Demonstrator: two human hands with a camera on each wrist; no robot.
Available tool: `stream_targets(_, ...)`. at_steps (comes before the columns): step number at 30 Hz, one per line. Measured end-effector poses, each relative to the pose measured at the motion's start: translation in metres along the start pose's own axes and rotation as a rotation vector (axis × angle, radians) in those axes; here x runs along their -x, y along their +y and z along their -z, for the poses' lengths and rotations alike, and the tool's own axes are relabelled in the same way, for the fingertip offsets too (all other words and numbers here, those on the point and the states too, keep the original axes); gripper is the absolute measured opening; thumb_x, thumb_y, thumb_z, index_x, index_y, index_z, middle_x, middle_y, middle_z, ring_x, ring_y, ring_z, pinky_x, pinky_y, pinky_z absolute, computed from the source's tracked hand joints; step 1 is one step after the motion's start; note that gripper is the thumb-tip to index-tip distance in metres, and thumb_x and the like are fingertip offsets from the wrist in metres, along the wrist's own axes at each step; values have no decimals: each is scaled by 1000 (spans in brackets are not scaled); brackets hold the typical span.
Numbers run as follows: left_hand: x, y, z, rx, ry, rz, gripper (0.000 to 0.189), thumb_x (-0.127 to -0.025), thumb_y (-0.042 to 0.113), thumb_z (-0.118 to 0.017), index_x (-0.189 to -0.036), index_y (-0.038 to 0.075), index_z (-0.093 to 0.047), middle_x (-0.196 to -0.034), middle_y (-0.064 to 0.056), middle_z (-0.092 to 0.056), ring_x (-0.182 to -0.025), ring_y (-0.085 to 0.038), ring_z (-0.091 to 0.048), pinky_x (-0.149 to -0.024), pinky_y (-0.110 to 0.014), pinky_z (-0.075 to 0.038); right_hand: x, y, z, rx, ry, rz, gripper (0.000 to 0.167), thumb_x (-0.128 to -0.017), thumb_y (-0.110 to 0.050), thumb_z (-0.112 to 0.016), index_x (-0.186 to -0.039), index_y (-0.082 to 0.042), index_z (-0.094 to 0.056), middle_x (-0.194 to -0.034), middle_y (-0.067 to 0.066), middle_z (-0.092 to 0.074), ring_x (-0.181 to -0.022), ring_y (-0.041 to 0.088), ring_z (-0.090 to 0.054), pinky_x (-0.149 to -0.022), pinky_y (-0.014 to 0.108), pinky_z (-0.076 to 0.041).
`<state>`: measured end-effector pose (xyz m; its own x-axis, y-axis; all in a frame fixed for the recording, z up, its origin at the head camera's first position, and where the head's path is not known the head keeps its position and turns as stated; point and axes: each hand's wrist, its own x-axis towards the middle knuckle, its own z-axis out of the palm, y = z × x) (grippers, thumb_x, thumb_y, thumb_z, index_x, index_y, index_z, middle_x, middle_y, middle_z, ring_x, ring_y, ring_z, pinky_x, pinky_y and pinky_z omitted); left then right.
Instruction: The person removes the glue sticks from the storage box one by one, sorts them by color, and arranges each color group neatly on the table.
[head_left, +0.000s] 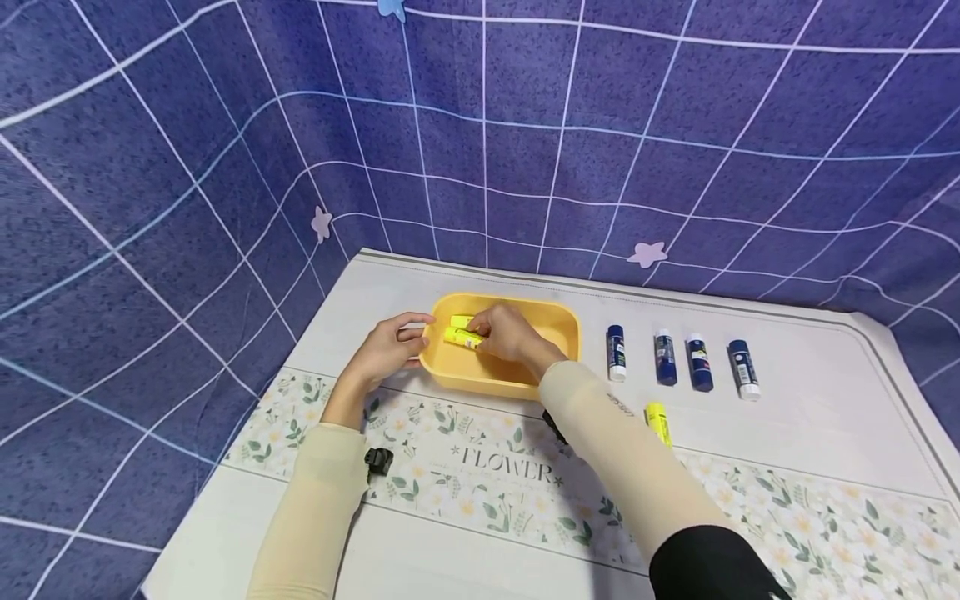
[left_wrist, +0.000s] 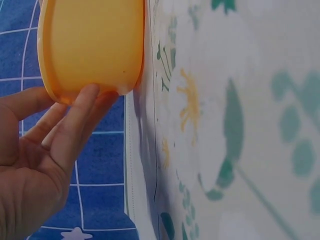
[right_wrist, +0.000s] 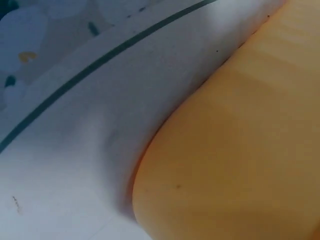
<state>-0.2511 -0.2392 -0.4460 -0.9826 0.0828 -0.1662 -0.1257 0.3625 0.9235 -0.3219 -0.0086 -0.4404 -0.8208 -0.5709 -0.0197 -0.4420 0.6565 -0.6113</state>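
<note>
A yellow plastic bin (head_left: 504, 387) stands on the table, with two yellow glue sticks lying side by side at its left end. My right hand (head_left: 510, 332) reaches inside and pinches the right end of the nearer yellow glue stick (head_left: 462, 337). Just behind it lies the other yellow glue stick (head_left: 461, 321), partly covered by that hand. My left hand (head_left: 386, 348) touches the outside of the bin's left end with extended fingers (left_wrist: 82, 112). In the right wrist view only the bin's outer wall (right_wrist: 225, 150) and the tabletop show; the right hand is out of sight there.
To the bin's right lie several blue-and-white glue sticks in a row, the nearest being a blue glue stick (head_left: 616, 353). A yellow glue stick (head_left: 657, 423) lies by the right forearm, partly hidden. A blue grid-patterned curtain (head_left: 525, 150) hangs behind the table.
</note>
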Motion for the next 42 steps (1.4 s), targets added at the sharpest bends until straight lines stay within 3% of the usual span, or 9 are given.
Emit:
stream_targets(5,-1,1,-3,-6,-2,-1,44,-104,8,-58,-148,12,-54,-148,-21,-59,-128,-38,-64,-89,-39,-65,7,2,2,25,-1,0,37,-85,2,-78,-120,-9,-78,-112,9,-80,-106,21,-73,-95,31,-61)
stream_targets(11,-2,-1,-3,-8,-11,-9,44,-105,9,-57,-148,13,-54,-147,-21,-59,-129,-39,-64,-92,-44,-64,16,4,4,-48,-38,-27,35,-88,-1,-79,-122,-8,-77,-115,12,-79,-110,24,-73,-97,33,-61)
stream_targets(15,-3,-1,-3,-4,-13,-15,44,-105,8,-56,-148,13,-54,-146,-21,-60,-129,-39,-64,-94,-46,-63,25,3,10,-187,-39,-56,35,-91,-3,-76,-126,-7,-74,-120,13,-76,-114,25,-71,-93,32,-62)
stream_targets(20,-3,1,-3,-5,-16,-10,43,-105,8,-56,-147,15,-55,-147,-21,-60,-130,-39,-63,-95,-46,-63,44,1,24,-461,-12,-68,37,-92,3,-72,-128,0,-71,-116,19,-74,-101,22,-69,-83,26,-62)
stream_targets(24,-3,0,-2,-10,-16,-3,43,-105,9,-56,-148,14,-54,-148,-21,-58,-131,-40,-62,-96,-48,-62,61,1,42,-628,8,-104,38,-93,4,-70,-131,0,-70,-116,21,-72,-95,14,-67,-86,26,-63)
stream_targets(27,-3,0,0,-10,-17,2,45,-105,9,-56,-150,11,-52,-149,-22,-57,-130,-41,-62,-96,-48,-63,76,2,59,-695,34,-121,40,-93,3,-70,-133,0,-68,-120,22,-72,-94,12,-69,-88,29,-63)
stream_targets(36,-1,1,2,-16,-15,-10,46,-104,7,-57,-150,9,-51,-149,-25,-56,-128,-43,-64,-93,-46,-64,124,30,105,-732,138,-193,42,-96,-2,-68,-138,-5,-65,-137,19,-67,-106,11,-69,-93,30,-60)
stream_targets(42,-1,1,1,-23,-19,-12,47,-105,8,-57,-151,9,-50,-149,-25,-56,-128,-43,-63,-91,-42,-64,161,52,122,-747,189,-249,45,-101,-5,-63,-145,-2,-57,-133,12,-65,-104,6,-66,-92,21,-59)
